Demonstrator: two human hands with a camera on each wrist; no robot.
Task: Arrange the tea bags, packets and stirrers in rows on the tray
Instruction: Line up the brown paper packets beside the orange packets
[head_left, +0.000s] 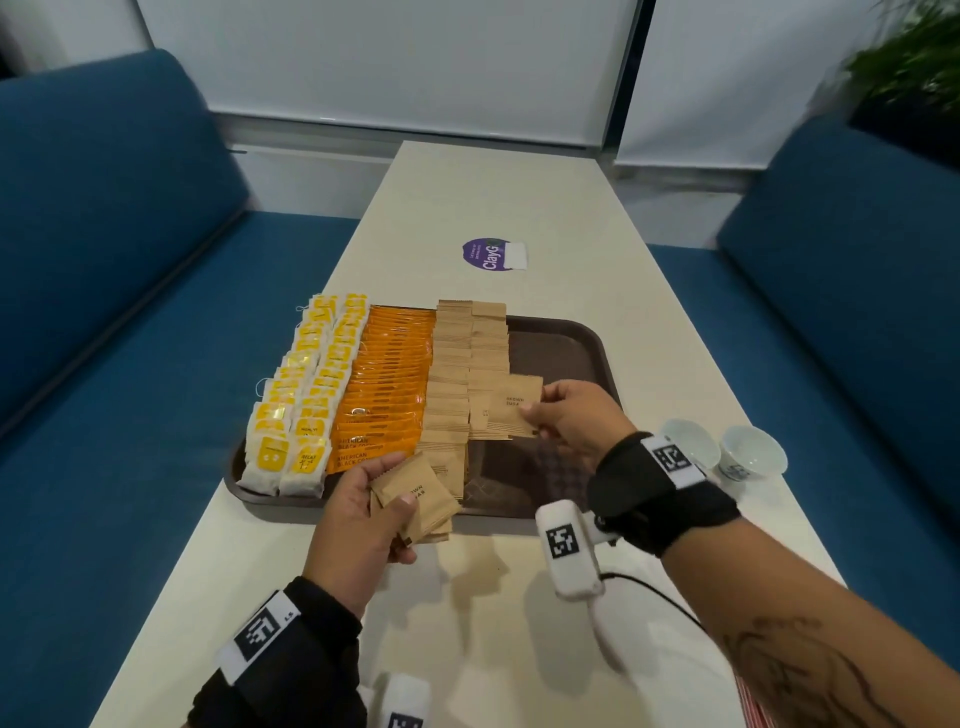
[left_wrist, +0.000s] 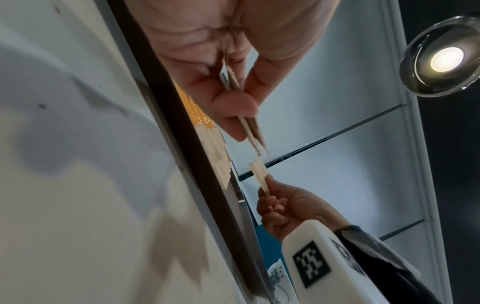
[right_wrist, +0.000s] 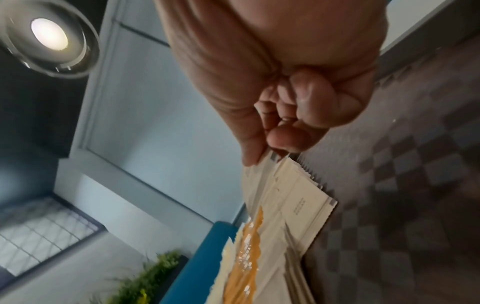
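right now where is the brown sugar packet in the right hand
In the head view the brown sugar packet is pinched by the right hand over the tray, at the near end of the right-most brown packet row.

Matt kraft-paper packets (head_left: 514, 410) between the right fingertips; glossy orange foil sachets (head_left: 384, 384) (crinkled) beyond; brown textured plastic tray (head_left: 561, 348).

One brown tray (head_left: 561, 343) sits on one table (head_left: 519, 197). It holds two rows of yellow tea bags (head_left: 306, 395), one row of orange packets (head_left: 387, 384) and two rows of brown sugar packets (head_left: 460, 364), each too overlapped to count. Two white cups (head_left: 724, 449) stand at the right. Two hands are visible.
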